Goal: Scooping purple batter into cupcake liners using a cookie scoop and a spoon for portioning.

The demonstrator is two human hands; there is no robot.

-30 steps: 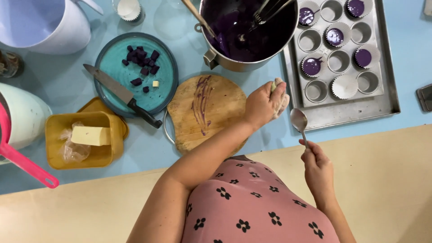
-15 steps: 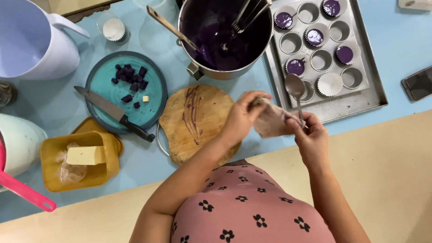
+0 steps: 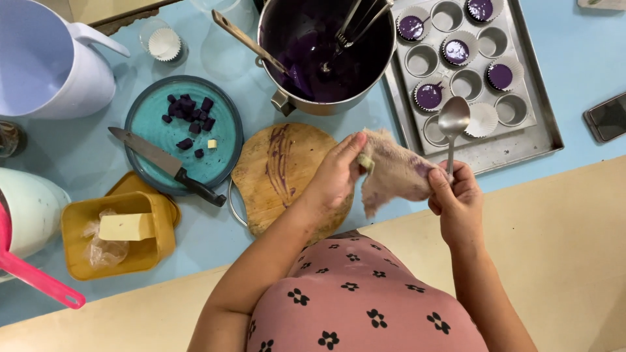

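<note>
My left hand (image 3: pixel 336 175) pinches one end of a purple-stained beige cloth (image 3: pixel 391 173), stretched out between both hands over the table's edge. My right hand (image 3: pixel 456 199) grips the cloth's other end together with the handle of a metal spoon (image 3: pixel 452 127), whose bowl points up toward the muffin tray (image 3: pixel 521 111). Some of the tray's cups hold paper liners with purple batter (image 3: pixel 429 95). A round wooden board (image 3: pixel 277 173) with purple smears lies under my left hand.
A metal pot (image 3: pixel 326 49) of purple batter holds a whisk and a wooden spoon. A teal plate (image 3: pixel 182 133) carries purple cubes and a knife (image 3: pixel 166 166). A yellow box (image 3: pixel 120 231) holds butter. A white jug (image 3: pixel 49 62), a phone (image 3: pixel 606 117) and a pink-handled utensil (image 3: pixel 36 277) sit around.
My left hand opened out the balled cloth and both hands came together, so the cloth is spread between them. My right hand rose with the spoon toward the tray.
</note>
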